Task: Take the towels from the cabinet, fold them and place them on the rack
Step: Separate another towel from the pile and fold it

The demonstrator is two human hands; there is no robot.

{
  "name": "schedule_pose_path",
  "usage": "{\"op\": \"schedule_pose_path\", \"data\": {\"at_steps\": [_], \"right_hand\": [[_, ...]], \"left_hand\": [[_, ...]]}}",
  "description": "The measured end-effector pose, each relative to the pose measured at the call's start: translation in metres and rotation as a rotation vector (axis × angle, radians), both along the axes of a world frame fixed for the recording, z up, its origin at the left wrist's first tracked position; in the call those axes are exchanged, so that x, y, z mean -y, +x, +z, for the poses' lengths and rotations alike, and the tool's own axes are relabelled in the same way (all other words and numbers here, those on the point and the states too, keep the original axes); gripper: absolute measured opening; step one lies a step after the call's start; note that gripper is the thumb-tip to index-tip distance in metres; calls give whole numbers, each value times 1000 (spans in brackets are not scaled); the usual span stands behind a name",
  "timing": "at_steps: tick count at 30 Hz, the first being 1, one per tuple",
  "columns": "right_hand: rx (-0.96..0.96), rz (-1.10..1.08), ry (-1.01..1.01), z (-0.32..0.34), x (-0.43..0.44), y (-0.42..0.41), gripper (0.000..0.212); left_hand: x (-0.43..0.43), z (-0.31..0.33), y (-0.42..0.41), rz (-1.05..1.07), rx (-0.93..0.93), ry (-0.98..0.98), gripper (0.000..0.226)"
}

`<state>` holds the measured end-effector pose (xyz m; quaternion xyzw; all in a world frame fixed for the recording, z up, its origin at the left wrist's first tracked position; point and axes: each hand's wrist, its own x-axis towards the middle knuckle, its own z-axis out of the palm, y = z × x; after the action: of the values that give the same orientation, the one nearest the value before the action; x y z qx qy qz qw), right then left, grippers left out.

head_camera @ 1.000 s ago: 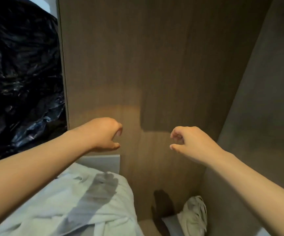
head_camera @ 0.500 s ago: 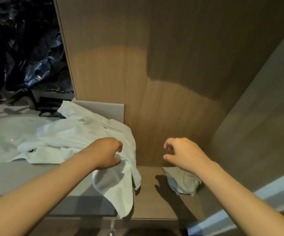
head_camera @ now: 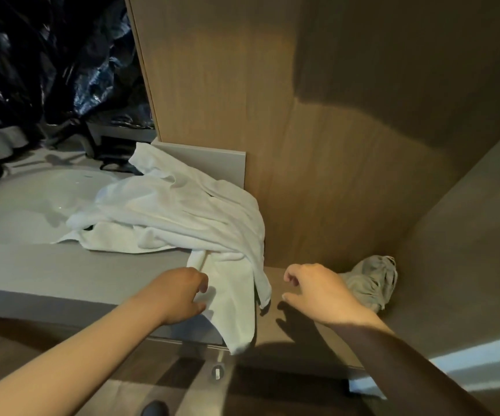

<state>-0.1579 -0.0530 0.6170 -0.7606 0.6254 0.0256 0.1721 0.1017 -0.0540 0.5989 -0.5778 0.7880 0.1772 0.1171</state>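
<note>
A white towel lies crumpled on the grey table at centre frame, beside the sink at the left. One end of it hangs over the table's front edge. The left grip is half curled, its fingertips at that hanging end; whether it pinches the cloth cannot be told. The right grip hovers right of the towel over a wooden shelf, fingers loosely bent, grasping nothing. A grey cloth sits bunched in the shelf's corner just behind it. Black plastic fills the upper left.
</note>
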Motion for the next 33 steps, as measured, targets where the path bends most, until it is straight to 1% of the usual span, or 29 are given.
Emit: {"op": "schedule_pose_path", "data": {"at_steps": [4, 8, 9, 11, 13, 15, 19, 21, 24, 27, 32, 33], "right_hand": [[-22, -41, 88, -11, 15, 29, 25], [-27, -36, 150, -17, 34, 69, 19], [-20, -28, 140, -18, 38, 80, 15], [18, -31, 100, -20, 45, 98, 2], [68, -63, 91, -19, 52, 117, 10], [72, -79, 100, -18, 57, 133, 9], [113, -123, 74, -16, 65, 158, 15], [144, -161, 39, -16, 71, 166, 15], [177, -190, -1, -16, 80, 171, 9], [167, -187, -52, -18, 99, 172, 23], [158, -130, -78, -25, 145, 177, 40], [136, -124, -73, -28, 153, 177, 41]], "left_hand": [[9, -6, 28, 29, -31, 12, 40], [25, -8, 62, 23, -73, -49, 37], [29, -9, 73, 19, -88, -67, 35], [38, -11, 97, 22, -141, -72, 32], [49, -11, 120, 27, -178, -52, 31], [62, -12, 142, 5, -191, -52, 30], [84, -16, 169, -38, -231, -68, 33], [93, -18, 172, -57, -256, -79, 35], [103, -19, 171, -36, -330, -134, 36], [117, -18, 166, -24, -375, -170, 34], [135, -9, 155, 26, -365, -182, 34], [138, -7, 154, 33, -353, -176, 34]]}}
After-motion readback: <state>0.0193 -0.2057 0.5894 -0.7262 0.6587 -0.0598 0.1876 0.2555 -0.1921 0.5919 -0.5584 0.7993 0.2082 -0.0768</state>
